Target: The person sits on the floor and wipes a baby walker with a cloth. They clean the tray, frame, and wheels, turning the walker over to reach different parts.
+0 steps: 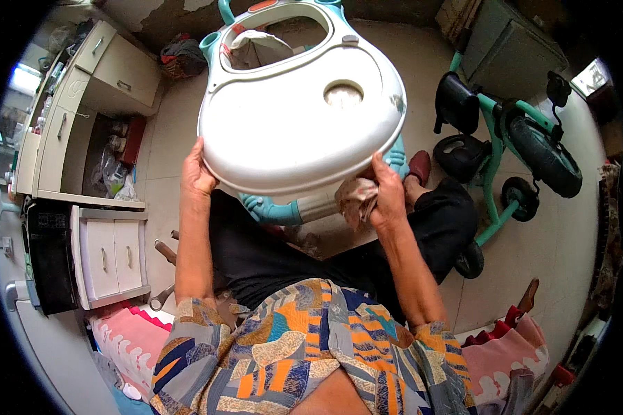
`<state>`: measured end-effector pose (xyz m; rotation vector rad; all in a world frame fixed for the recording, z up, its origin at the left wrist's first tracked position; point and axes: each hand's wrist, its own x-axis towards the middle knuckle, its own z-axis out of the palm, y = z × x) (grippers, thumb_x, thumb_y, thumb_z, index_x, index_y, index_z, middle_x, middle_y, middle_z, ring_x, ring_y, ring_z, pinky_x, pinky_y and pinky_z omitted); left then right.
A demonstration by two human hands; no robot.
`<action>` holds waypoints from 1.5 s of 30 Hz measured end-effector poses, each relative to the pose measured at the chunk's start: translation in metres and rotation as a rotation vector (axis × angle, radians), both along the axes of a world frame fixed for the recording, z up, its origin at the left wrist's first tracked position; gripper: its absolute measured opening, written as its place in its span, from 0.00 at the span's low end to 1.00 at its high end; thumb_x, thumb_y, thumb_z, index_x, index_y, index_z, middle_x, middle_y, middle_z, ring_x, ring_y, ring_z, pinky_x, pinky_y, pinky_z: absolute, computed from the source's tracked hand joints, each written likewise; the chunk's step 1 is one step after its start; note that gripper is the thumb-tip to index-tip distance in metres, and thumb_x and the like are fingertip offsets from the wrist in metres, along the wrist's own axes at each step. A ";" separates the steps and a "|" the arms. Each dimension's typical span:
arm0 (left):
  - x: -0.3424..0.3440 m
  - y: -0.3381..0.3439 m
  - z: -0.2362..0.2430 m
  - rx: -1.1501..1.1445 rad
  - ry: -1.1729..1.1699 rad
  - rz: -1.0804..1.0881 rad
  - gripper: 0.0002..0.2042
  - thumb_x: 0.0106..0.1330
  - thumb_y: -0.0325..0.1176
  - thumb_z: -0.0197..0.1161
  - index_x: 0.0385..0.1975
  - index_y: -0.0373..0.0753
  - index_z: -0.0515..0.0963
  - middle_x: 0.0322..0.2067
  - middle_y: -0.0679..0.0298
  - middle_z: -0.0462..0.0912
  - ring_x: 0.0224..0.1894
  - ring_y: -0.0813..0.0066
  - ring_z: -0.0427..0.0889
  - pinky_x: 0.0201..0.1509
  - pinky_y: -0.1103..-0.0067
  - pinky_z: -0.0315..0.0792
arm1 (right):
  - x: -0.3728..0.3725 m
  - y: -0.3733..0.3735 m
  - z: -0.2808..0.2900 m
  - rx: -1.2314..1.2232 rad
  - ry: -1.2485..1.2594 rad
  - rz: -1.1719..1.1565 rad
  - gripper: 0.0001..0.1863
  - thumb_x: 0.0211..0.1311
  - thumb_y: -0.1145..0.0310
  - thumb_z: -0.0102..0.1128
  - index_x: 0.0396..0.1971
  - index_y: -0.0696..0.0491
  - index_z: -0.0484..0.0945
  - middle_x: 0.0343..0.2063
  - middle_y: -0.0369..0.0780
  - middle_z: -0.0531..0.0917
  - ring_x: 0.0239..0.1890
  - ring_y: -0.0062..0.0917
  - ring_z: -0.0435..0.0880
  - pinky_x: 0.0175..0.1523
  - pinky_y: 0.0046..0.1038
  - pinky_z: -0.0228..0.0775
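Observation:
A child's seat with a white plastic tray top and teal parts is tilted up in front of me, above my spread knees. The tray has a round recess at its right and a large oval opening at its far end. My left hand grips its near left edge, thumb on top and fingers hidden underneath. My right hand is closed at the near right edge, with a crumpled, pale patterned cloth bunched in it. Below the tray, a teal and grey tube shows. Another pale cloth lies inside the opening.
A teal child's tricycle with black wheels lies to the right. At the left stand a cream desk and a small white cabinet. A dark bag sits on the tiled floor beyond the desk. Pink fabric covers the seat under me.

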<state>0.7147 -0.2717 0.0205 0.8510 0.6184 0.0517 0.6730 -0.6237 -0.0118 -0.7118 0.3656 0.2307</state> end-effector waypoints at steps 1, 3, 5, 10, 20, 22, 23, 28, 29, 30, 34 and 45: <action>0.006 0.001 0.004 -0.009 -0.017 0.003 0.18 0.69 0.37 0.55 0.53 0.31 0.70 0.51 0.54 0.77 0.54 0.62 0.76 0.59 0.61 0.71 | 0.008 -0.001 0.007 0.027 -0.022 -0.012 0.19 0.68 0.57 0.52 0.39 0.62 0.73 0.25 0.39 0.78 0.19 0.18 0.77 0.19 0.18 0.73; 0.017 -0.006 0.023 -0.001 -0.043 -0.001 0.16 0.71 0.36 0.50 0.53 0.32 0.70 0.50 0.53 0.77 0.53 0.62 0.77 0.58 0.61 0.72 | 0.024 -0.003 0.024 0.047 -0.052 -0.044 0.19 0.68 0.58 0.52 0.41 0.62 0.73 0.27 0.40 0.78 0.20 0.17 0.78 0.17 0.16 0.73; 0.028 -0.010 0.043 0.010 -0.034 0.001 0.16 0.72 0.36 0.49 0.52 0.31 0.70 0.49 0.52 0.78 0.52 0.62 0.78 0.58 0.61 0.73 | 0.036 -0.005 0.052 0.077 -0.080 -0.092 0.20 0.69 0.58 0.51 0.43 0.64 0.72 0.33 0.43 0.79 0.29 0.24 0.81 0.30 0.24 0.79; 0.056 0.030 0.065 -0.272 -0.157 -0.179 0.14 0.72 0.34 0.48 0.49 0.29 0.70 0.46 0.50 0.79 0.48 0.61 0.81 0.53 0.64 0.78 | 0.072 -0.008 0.090 0.015 -0.207 -0.123 0.23 0.69 0.58 0.50 0.51 0.64 0.69 0.42 0.46 0.78 0.44 0.31 0.79 0.50 0.34 0.76; 0.100 0.039 0.147 -0.496 -0.290 -0.361 0.14 0.69 0.28 0.53 0.46 0.24 0.63 0.40 0.43 0.77 0.41 0.50 0.82 0.46 0.59 0.82 | 0.129 -0.037 0.171 -0.121 -0.362 -0.257 0.20 0.63 0.56 0.59 0.48 0.55 0.75 0.41 0.44 0.82 0.45 0.31 0.82 0.55 0.36 0.75; 0.099 0.012 0.164 -0.561 -0.276 -0.300 0.13 0.68 0.27 0.53 0.46 0.24 0.63 0.39 0.43 0.77 0.40 0.49 0.82 0.45 0.57 0.81 | 0.161 -0.066 0.158 0.368 -0.589 0.144 0.11 0.65 0.62 0.57 0.39 0.55 0.74 0.28 0.40 0.80 0.28 0.21 0.78 0.38 0.29 0.78; 0.097 0.006 0.167 -0.680 -0.321 -0.399 0.13 0.69 0.24 0.51 0.49 0.22 0.68 0.47 0.38 0.76 0.47 0.51 0.80 0.52 0.66 0.80 | 0.170 -0.076 0.156 0.491 -0.660 0.357 0.09 0.66 0.62 0.56 0.35 0.53 0.75 0.27 0.39 0.79 0.27 0.22 0.79 0.31 0.27 0.76; 0.105 0.046 0.155 -0.580 -0.397 -0.329 0.15 0.67 0.23 0.53 0.50 0.22 0.65 0.48 0.38 0.74 0.50 0.48 0.78 0.55 0.61 0.77 | 0.124 -0.002 0.230 0.297 -0.239 -0.283 0.09 0.66 0.62 0.55 0.32 0.52 0.73 0.25 0.37 0.78 0.12 0.16 0.67 0.13 0.18 0.60; 0.105 0.038 0.161 -0.531 -0.379 -0.301 0.14 0.67 0.25 0.53 0.49 0.23 0.64 0.45 0.38 0.75 0.48 0.46 0.79 0.53 0.58 0.78 | 0.144 -0.022 0.213 0.313 -0.291 -0.162 0.08 0.66 0.63 0.54 0.32 0.52 0.72 0.24 0.37 0.78 0.12 0.16 0.66 0.13 0.18 0.59; 0.106 0.014 0.168 -0.503 -0.356 -0.286 0.14 0.67 0.26 0.54 0.48 0.24 0.64 0.42 0.38 0.76 0.47 0.44 0.80 0.51 0.54 0.78 | 0.151 -0.034 0.213 0.306 -0.339 -0.056 0.08 0.66 0.63 0.54 0.31 0.51 0.72 0.24 0.37 0.78 0.11 0.16 0.64 0.13 0.17 0.58; 0.048 -0.024 0.156 0.099 -0.422 -0.323 0.21 0.73 0.36 0.45 0.57 0.25 0.61 0.50 0.43 0.75 0.51 0.50 0.78 0.56 0.59 0.75 | 0.199 -0.005 0.200 0.334 -0.225 -0.126 0.05 0.66 0.66 0.53 0.32 0.51 0.70 0.21 0.35 0.74 0.12 0.16 0.64 0.13 0.17 0.57; -0.057 -0.129 0.089 1.267 -0.214 -1.596 0.46 0.56 0.72 0.50 0.51 0.25 0.70 0.46 0.38 0.76 0.51 0.46 0.75 0.55 0.64 0.68 | 0.200 0.008 0.236 0.268 -0.248 -0.183 0.07 0.68 0.66 0.51 0.32 0.52 0.70 0.19 0.34 0.71 0.13 0.18 0.65 0.14 0.19 0.58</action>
